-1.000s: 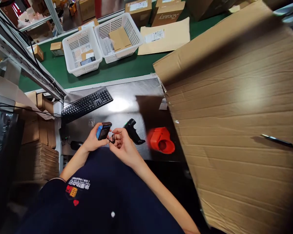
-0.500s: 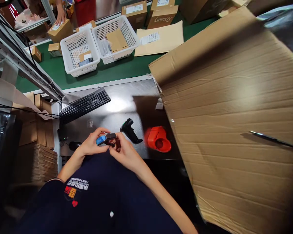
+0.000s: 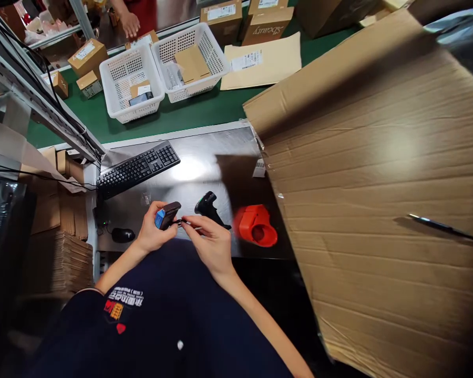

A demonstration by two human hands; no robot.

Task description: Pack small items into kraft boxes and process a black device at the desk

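Note:
My left hand (image 3: 151,232) is closed around a small dark object (image 3: 171,214) with a blue patch on its side, tilted with its far end up. What kind of object it is, I cannot make out. A thin black cord (image 3: 178,222) runs from its lower end to my right hand (image 3: 212,244), whose fingertips pinch it. Just beyond that hand a black barcode scanner (image 3: 208,206) lies on the metal tabletop (image 3: 205,139). Right of the scanner sits a red holder (image 3: 257,226) with a round opening.
A keyboard (image 3: 140,169) and mouse (image 3: 123,235) lie to the left. White baskets (image 3: 116,114) with small packages stand on the green surface (image 3: 185,111) beyond, near boxes and a padded envelope (image 3: 276,58). A large cardboard sheet (image 3: 362,173) covers the right side. A co-worker's hand (image 3: 130,24) is at the back.
The dark object has tilted upward in my left hand. My right hand has moved slightly away from it, pinching the cord. The co-worker's hand has left the box and moved right.

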